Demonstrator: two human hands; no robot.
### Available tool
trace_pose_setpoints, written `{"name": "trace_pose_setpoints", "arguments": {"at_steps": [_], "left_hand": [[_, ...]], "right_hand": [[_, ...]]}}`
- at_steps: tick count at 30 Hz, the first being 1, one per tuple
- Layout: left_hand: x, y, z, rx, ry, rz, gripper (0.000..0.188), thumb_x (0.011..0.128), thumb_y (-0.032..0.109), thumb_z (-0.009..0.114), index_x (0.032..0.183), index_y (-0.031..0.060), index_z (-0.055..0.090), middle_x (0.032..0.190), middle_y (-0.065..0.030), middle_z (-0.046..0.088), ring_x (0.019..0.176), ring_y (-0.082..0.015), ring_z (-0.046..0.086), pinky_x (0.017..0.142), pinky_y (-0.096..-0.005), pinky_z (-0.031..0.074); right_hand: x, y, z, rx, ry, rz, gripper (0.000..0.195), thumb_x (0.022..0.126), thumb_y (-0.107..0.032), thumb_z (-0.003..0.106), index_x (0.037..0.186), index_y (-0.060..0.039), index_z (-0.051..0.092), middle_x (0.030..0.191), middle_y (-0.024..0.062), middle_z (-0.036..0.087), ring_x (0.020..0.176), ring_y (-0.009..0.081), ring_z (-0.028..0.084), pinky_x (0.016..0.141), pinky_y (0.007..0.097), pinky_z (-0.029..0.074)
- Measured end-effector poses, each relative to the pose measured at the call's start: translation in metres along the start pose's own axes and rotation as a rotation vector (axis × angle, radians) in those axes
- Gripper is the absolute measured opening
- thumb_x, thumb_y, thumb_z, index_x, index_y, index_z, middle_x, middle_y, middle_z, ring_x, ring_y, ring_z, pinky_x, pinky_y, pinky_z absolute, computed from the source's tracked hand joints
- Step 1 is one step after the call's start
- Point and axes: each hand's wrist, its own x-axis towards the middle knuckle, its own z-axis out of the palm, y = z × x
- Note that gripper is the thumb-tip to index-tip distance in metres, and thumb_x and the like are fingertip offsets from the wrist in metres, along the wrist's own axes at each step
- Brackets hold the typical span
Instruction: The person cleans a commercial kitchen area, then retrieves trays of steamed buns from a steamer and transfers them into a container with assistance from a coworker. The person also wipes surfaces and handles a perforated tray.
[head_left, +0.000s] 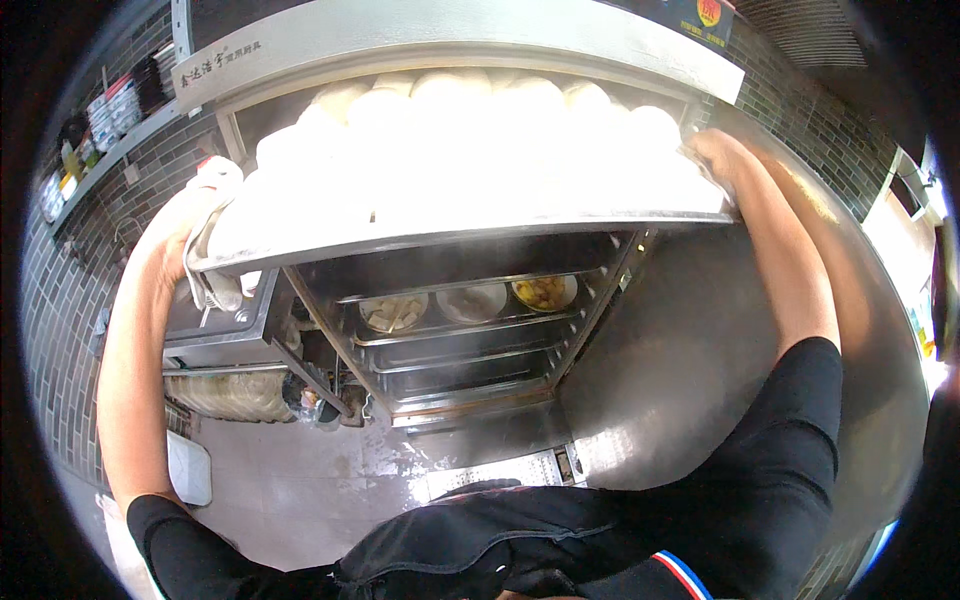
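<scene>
A wide metal tray (465, 231) extends out of the top of a stainless-steel steam cabinet (457, 51), level with my chest. Rounded white buns (450, 94) cover it; strong glare washes out most of their outlines. At the tray's left end my left hand (180, 214) grips the edge through a pale cloth (219, 174). My right hand (720, 154) holds the opposite end, also with a cloth (699, 165) under the fingers. Whether the tray's back edge rests on the cabinet rails is hidden.
Lower in the cabinet, a rack holds a bowl of pale chunks (394, 311), a whitish bowl (472, 302) and a bowl of yellow pieces (545, 292). The cabinet's open steel door (675, 330) stands right. Left are a steel sink unit (217, 337) and a wall shelf (120, 161). The floor (300, 480) looks wet.
</scene>
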Motion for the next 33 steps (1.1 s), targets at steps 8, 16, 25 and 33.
{"name": "trace_pose_setpoints", "arguments": {"at_steps": [8,16,25,33], "left_hand": [[-0.031,-0.026,-0.021,-0.158,0.008,-0.021,0.018,0.095,0.018,0.053,0.105,0.0054,0.061,0.098,-0.0094,0.068,0.079,-0.0172,0.068,0.067,-0.0307,0.058],[-0.103,-0.028,-0.001,-0.075,0.003,0.144,0.017,0.090,0.003,0.049,0.098,0.0042,0.064,0.091,-0.0048,0.066,0.080,-0.0149,0.063,0.071,-0.0295,0.053],[-0.172,-0.085,0.005,0.037,-0.088,0.275,0.015,0.088,0.001,0.049,0.089,0.0039,0.064,0.086,-0.0016,0.061,0.078,-0.0102,0.057,0.069,-0.0263,0.048],[-0.232,-0.068,0.021,0.081,0.081,0.065,0.015,0.084,-0.004,0.051,0.094,0.0033,0.060,0.090,0.0011,0.060,0.081,-0.0088,0.055,0.073,-0.0246,0.047]], "right_hand": [[-0.089,0.001,0.023,0.100,0.115,0.010,0.018,0.083,-0.013,0.058,0.081,0.0041,0.065,0.075,0.0137,0.065,0.060,0.0226,0.061,0.046,0.0400,0.045],[-0.184,0.004,0.053,0.845,0.221,0.461,0.017,0.083,-0.007,0.058,0.090,0.0087,0.062,0.083,0.0180,0.065,0.071,0.0261,0.064,0.062,0.0432,0.052],[-0.232,0.029,0.078,0.855,0.238,0.439,0.018,0.082,-0.007,0.056,0.095,0.0042,0.061,0.088,0.0151,0.064,0.074,0.0251,0.062,0.065,0.0409,0.051],[-0.218,0.025,0.073,0.910,0.099,0.442,0.019,0.091,-0.013,0.053,0.099,0.0021,0.062,0.094,0.0100,0.065,0.081,0.0195,0.062,0.073,0.0348,0.049]]}}
